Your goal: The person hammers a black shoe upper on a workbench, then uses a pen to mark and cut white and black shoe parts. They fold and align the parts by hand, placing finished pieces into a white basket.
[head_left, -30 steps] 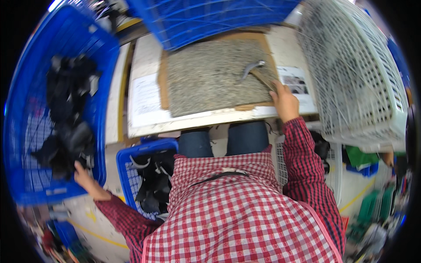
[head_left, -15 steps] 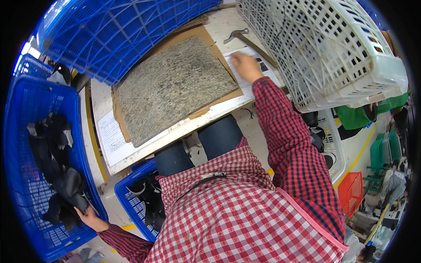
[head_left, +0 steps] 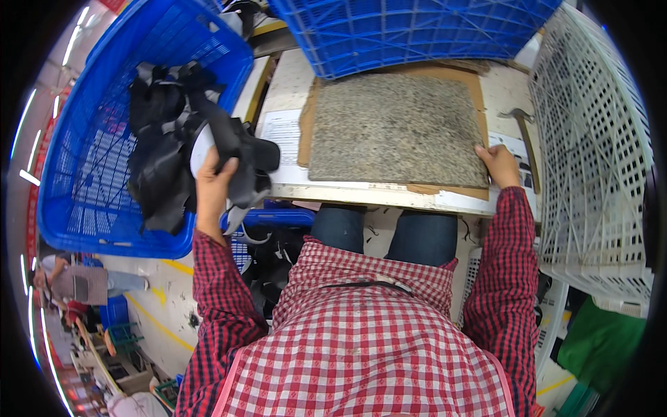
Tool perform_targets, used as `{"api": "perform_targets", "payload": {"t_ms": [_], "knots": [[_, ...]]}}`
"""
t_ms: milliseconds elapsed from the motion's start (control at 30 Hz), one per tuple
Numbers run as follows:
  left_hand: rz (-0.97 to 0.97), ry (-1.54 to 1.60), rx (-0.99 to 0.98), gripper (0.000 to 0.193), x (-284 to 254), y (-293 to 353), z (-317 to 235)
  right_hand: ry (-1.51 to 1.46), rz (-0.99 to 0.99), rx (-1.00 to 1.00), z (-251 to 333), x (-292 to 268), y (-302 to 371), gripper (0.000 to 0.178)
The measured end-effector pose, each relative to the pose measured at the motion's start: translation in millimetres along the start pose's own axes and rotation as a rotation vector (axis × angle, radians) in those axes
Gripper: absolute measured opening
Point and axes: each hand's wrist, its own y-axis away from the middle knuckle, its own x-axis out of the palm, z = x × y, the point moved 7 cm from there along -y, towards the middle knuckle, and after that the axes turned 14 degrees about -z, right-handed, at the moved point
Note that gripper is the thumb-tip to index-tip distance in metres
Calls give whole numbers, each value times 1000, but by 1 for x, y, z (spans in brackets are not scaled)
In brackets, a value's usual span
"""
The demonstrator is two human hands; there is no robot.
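My left hand (head_left: 213,182) grips a bunch of black, leather-like pieces with pale lining (head_left: 240,142), which look like shoe uppers. It is over the right side of a large blue basket (head_left: 76,244), where more black pieces (head_left: 156,177) lie heaped. The held bunch reaches over the table's left edge. On the table a speckled grey stone slab (head_left: 396,128) rests on brown cardboard (head_left: 479,90). My right hand (head_left: 501,165) is at the slab's right edge, fingers curled in; whatever they may hold is hidden. Beside it lies a hammer (head_left: 528,142).
A blue crate (head_left: 417,35) stands behind the slab, and a white crate (head_left: 590,160) stands at the right. Printed sheets (head_left: 281,132) stick out beside the cardboard. Below the table, another blue basket (head_left: 278,217) holds black pieces. A person (head_left: 76,278) is far off at the left.
The view has swung left. My left hand has risen from the basket's near end with black pieces in it. My right hand has come down to the slab's right edge.
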Motion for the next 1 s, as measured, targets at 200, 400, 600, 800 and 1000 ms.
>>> {"api": "perform_targets", "payload": {"t_ms": [200,400,600,800,1000], "knots": [[137,-2,54,32,5,38,-2,-64,-56,-36,-22,12,-10,50],[-492,-176,201,40,-52,34,-22,-194,45,0,-37,26,-15,35],[-786,-553,746,75,-4,36,-117,-196,-144,-73,9,-6,-43,22],[-68,-206,337,95,197,-60,-59,-947,63,251,89,-4,-87,30],[33,1022,-579,108,268,-121,83,-1320,512,584,161,67,-97,68]]}}
